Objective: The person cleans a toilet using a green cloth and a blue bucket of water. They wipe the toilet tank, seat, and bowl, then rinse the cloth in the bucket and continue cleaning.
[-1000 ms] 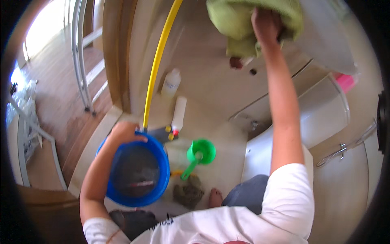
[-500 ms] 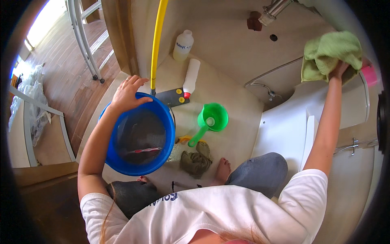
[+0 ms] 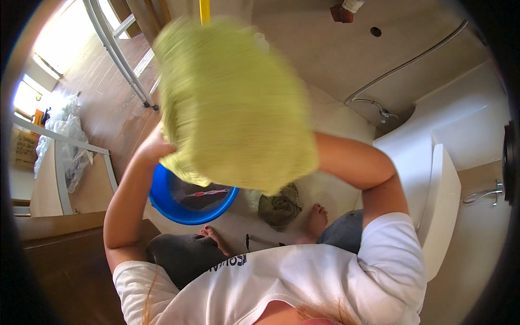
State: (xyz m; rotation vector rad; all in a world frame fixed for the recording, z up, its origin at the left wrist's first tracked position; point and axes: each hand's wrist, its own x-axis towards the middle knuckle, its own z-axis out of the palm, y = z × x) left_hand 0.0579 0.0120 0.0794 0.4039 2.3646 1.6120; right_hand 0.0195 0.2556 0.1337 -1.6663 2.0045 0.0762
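Observation:
A yellow-green cloth [image 3: 233, 108], blurred by motion, hangs in the air in front of me and covers much of the view. My right forearm [image 3: 357, 157] reaches in behind it. The right hand itself is hidden, closed on the cloth that it carries. At the cloth's left edge is my left hand [image 3: 156, 145], its fingers hidden and smeared. Below them stands a blue basin [image 3: 189, 218] of murky grey water, with a red and white toothbrush [image 3: 210, 193] in it. Behind the cloth, the green dipper is out of sight.
A crumpled dark olive cloth [image 3: 280, 206] lies on the floor by my feet. White fixture panels [image 3: 439, 200] stand at my right, below a hose [image 3: 406, 66] on the wall. Metal ladder legs [image 3: 116, 51] and clear plastic [image 3: 67, 141] are at the left.
My right hand has brought the cloth from the far right to the front, over the basin. The left hand now sits beside the cloth. My view has shifted slightly.

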